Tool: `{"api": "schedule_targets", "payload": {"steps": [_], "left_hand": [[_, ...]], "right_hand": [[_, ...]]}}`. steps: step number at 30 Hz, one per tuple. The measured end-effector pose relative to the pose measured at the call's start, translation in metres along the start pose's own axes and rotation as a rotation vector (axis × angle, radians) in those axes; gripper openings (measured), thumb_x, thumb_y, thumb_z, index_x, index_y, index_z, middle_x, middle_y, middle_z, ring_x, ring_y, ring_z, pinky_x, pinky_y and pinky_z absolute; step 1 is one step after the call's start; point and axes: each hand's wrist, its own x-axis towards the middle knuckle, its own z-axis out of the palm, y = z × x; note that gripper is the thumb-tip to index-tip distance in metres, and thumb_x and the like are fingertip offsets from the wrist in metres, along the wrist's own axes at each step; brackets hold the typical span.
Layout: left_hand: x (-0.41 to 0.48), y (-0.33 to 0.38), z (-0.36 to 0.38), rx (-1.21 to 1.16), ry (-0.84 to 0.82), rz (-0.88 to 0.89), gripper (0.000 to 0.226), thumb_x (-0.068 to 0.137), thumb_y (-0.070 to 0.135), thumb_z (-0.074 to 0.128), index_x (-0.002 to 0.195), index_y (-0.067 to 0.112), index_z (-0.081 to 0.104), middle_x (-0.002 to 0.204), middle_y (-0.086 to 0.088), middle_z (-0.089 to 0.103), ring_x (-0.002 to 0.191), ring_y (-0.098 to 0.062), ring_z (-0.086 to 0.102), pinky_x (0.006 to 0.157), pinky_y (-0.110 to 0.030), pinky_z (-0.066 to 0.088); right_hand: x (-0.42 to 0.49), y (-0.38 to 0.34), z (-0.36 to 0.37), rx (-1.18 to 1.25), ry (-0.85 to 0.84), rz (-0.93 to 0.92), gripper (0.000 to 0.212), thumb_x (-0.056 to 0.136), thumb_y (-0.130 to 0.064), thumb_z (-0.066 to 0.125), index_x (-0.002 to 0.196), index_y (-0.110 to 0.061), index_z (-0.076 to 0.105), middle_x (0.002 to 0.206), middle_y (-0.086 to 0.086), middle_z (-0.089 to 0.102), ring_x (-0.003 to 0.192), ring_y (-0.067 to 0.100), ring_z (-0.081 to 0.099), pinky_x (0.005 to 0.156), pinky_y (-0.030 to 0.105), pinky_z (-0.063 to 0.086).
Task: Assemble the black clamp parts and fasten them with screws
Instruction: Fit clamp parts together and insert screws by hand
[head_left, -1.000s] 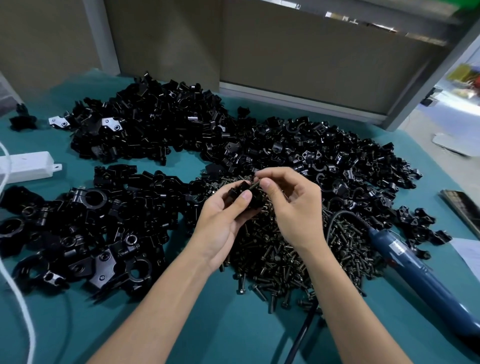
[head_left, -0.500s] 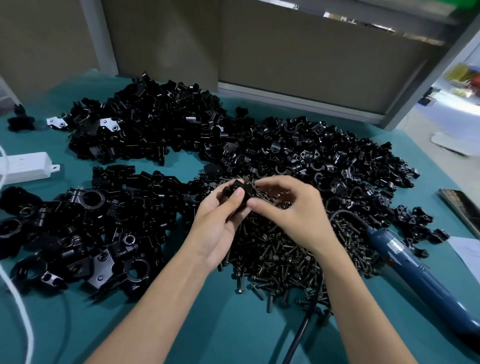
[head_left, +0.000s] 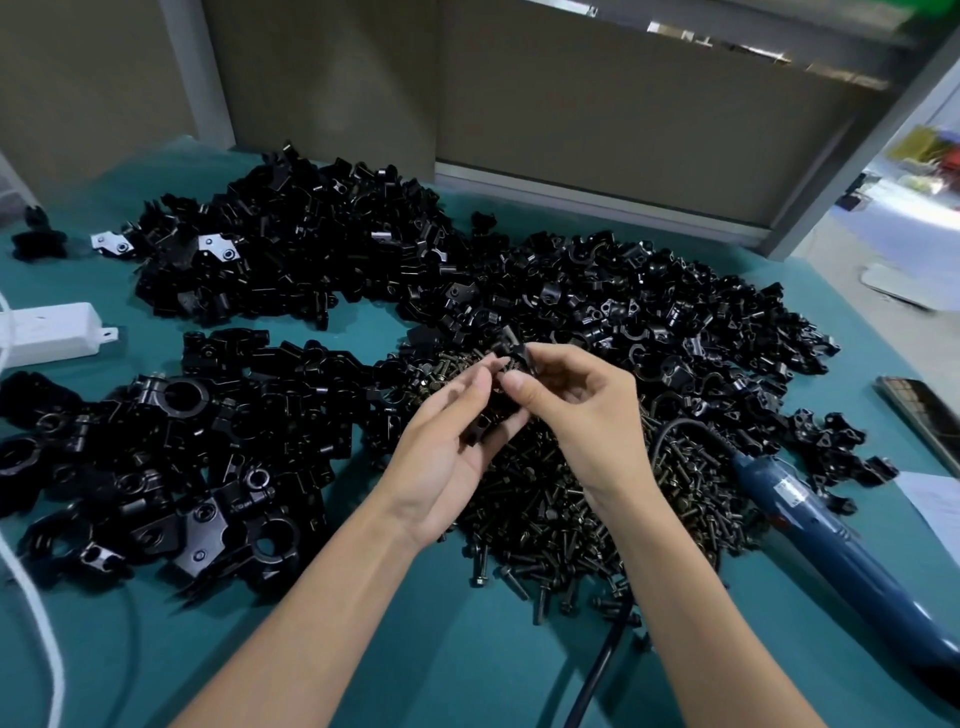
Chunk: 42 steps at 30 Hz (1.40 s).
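The job looks to be at the fitting stage. The left hand (head_left: 447, 452), fingers curled, cradles one clamp piece (head_left: 475, 434) against its palm. The right hand (head_left: 587, 415) pinches a smaller clamp piece (head_left: 517, 357) between thumb and forefinger just above it, and both are held over the heap of screws (head_left: 550, 519). Whether a screw is already seated I cannot tell. Next, I judge, the two pieces need lining up hole to hole and a screw started by hand, then driven with the blue screwdriver (head_left: 831, 545) lying to the right. Beige wall panels (head_left: 571, 104) stand behind. The table (head_left: 467, 665) wears a teal cover, with loose clamp parts (head_left: 311, 260) heaped across its far side and bigger black fittings (head_left: 171, 467) at the left. A white box (head_left: 49, 332) sits near the left edge and a dark phone (head_left: 922, 415) at the right.
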Motion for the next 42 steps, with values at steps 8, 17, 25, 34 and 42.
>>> {"api": "schedule_targets", "payload": {"steps": [8,17,25,34,42], "left_hand": [[-0.001,-0.001,0.0,0.03,-0.008,0.002,0.049,0.086,0.025,0.06,0.13,0.003,0.059,0.129,-0.009,0.068,0.124,-0.016,0.062,0.097,-0.027,0.054],[-0.002,0.002,-0.003,0.11,-0.033,0.014,0.047,0.088,0.026,0.058,0.132,0.007,0.059,0.133,-0.009,0.066,0.128,-0.018,0.059,0.103,-0.03,0.05],[-0.001,0.001,-0.006,0.154,-0.041,0.002,0.047,0.09,0.027,0.056,0.133,0.009,0.058,0.13,-0.006,0.068,0.125,-0.016,0.061,0.103,-0.03,0.05],[-0.001,-0.002,-0.006,0.181,0.034,0.084,0.028,0.088,0.031,0.061,0.104,0.009,0.057,0.095,-0.005,0.071,0.107,-0.022,0.068,0.093,-0.027,0.055],[-0.001,0.007,-0.001,-0.052,0.111,0.062,0.046,0.087,0.017,0.064,0.129,0.0,0.056,0.12,-0.019,0.069,0.108,-0.021,0.07,0.084,-0.023,0.057]], "right_hand": [[-0.003,0.004,0.003,-0.123,0.055,-0.062,0.021,0.08,-0.018,0.082,0.098,-0.028,0.076,0.094,-0.008,0.076,0.09,0.014,0.071,0.085,0.039,0.057],[-0.001,0.006,-0.001,-0.161,-0.056,-0.043,0.032,0.081,-0.017,0.082,0.098,-0.042,0.072,0.095,-0.018,0.075,0.085,0.017,0.07,0.082,0.027,0.056],[0.001,0.005,-0.008,-0.117,-0.136,0.027,0.026,0.076,-0.024,0.083,0.1,-0.032,0.076,0.096,-0.007,0.077,0.09,0.015,0.072,0.086,0.036,0.057],[0.004,0.008,0.0,-0.07,-0.083,0.06,0.043,0.071,-0.019,0.089,0.105,-0.024,0.063,0.072,-0.01,0.062,0.067,0.001,0.06,0.065,0.01,0.044],[0.005,0.012,0.005,-0.036,-0.022,0.069,0.037,0.073,-0.015,0.088,0.096,-0.024,0.061,0.084,0.006,0.073,0.066,0.007,0.053,0.069,0.02,0.046]]}}
